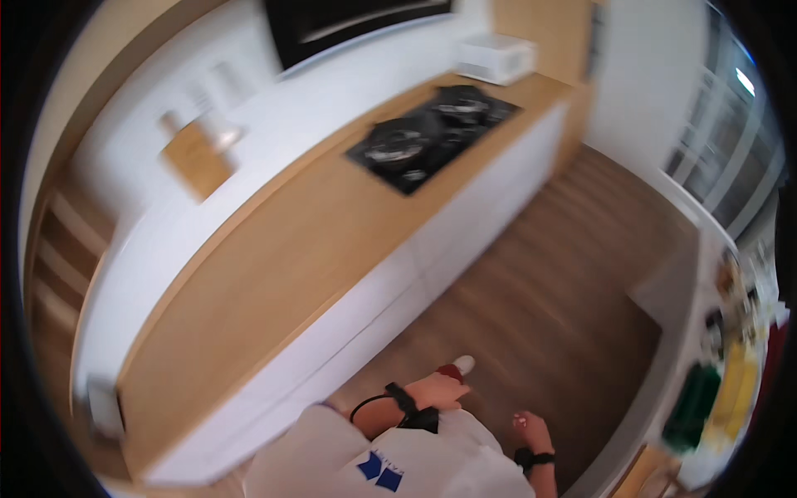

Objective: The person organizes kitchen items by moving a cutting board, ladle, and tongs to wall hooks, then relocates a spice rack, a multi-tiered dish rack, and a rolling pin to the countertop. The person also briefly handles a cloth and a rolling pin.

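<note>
My left hand [437, 391] is in front of my white shirt, a black strap and cable at its wrist; a dark object lies just below it against the shirt, and whether the hand touches it I cannot tell. To the right, over the floor, my right hand [531, 427] has its fingers curled, with a black band on the wrist and nothing visible in it. A wooden countertop [268, 249] runs diagonally on the left, bearing a black two-burner gas hob [436, 137]. Neither hand touches the countertop.
A white box-shaped appliance [498, 57] stands beyond the hob. A wooden cutting board [198, 160] hangs on the wall below a dark range hood [355, 25]. At right, a counter [669, 367] holds a dark green item [692, 408], a yellow item [735, 389] and blurred clutter.
</note>
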Demonstrator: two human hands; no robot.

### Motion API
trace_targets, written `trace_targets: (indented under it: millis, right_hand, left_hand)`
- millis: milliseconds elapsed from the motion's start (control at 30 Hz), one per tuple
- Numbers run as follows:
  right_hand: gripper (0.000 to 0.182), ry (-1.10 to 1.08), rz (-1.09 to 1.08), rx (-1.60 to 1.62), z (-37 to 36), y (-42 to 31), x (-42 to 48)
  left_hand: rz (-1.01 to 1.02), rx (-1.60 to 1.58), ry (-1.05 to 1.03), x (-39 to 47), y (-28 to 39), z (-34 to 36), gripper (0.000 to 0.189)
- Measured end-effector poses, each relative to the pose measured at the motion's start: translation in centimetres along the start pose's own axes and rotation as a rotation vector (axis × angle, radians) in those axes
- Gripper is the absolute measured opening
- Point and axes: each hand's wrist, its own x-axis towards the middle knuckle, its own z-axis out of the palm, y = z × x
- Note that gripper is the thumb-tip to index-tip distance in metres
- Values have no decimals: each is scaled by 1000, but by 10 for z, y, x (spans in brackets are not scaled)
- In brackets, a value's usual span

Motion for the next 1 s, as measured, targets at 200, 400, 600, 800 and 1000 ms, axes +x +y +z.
trace_targets:
  millis: [200,400,600,800,1000]
  right_hand:
    - [26,-43,226,-178,-31,-34,60]
    - [22,136,240,-67,-66,-42,129]
    - [27,369,400,73,-100,-47,145]
    - [30,471,580,159,-142,6,165]
    - [26,370,562,102,-238,79,236]
  left_hand:
    - [67,-30,-71,70,-61,-76,44]
    - [152,95,-96,158,-87,-178,49]
    - [207,205,-181,233,-105,-233,44]
    - [297,244,-289,337,-90,-256,48]
    - [295,229,-273,449,-70,-292,48]
